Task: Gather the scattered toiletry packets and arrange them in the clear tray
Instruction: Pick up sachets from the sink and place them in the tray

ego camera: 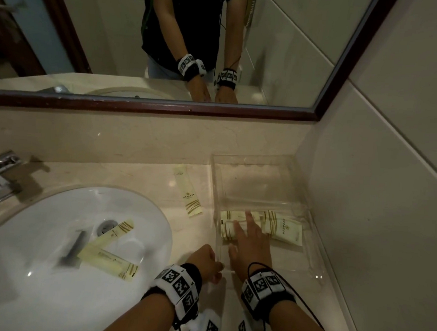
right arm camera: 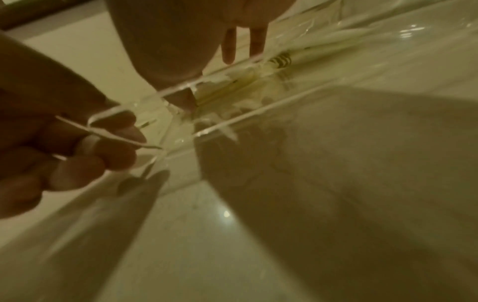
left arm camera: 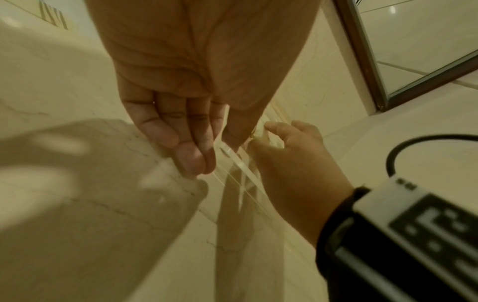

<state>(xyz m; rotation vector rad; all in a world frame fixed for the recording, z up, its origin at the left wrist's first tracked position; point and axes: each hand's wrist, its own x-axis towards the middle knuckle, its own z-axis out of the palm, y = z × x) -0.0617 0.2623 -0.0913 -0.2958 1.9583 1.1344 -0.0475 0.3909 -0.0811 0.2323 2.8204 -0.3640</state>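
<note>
The clear tray [ego camera: 263, 163] sits on the beige marble counter [ego camera: 135, 175] in the corner beside the tiled wall [ego camera: 390, 176], below a dark-framed mirror [ego camera: 169, 34]. Pale yellow packets [ego camera: 282, 229] lie inside its near half; one lies on the counter just left of it, two in the white sink [ego camera: 42, 231]. The right hand [ego camera: 252, 246] reaches into the tray, grip wide, fingers straight over the packets. The left hand [ego camera: 206, 263] pinches the tray's near-left corner.

The head view looks steeply down at the beige marble surface [ego camera: 160, 177]; both wrist views sit close, sharing the clear plastic tray's [ego camera: 253, 159] near corner.
</note>
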